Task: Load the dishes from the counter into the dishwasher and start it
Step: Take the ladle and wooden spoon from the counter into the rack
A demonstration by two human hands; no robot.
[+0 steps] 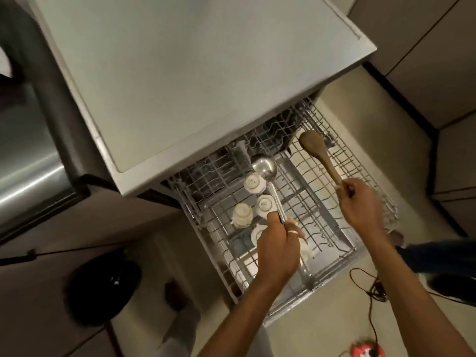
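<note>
The dishwasher's upper wire rack (332, 266) is pulled out below the grey counter (195, 73). My left hand (279, 246) grips the handle of a steel ladle (265, 168), whose bowl hovers over several upturned white cups (265, 204) at the rack's left. My right hand (360, 204) pinches the handle end of a wooden spoon (318, 153), its bowl pointing to the rack's far right corner. Dark dishes (278, 130) sit at the rack's back, partly hidden under the counter.
A stainless appliance (28, 155) stands at the left. A black round object (103, 287) lies on the floor at lower left. A thin cable (371, 289) and a red item (367, 350) lie on the floor at right, near another person's leg (438, 256).
</note>
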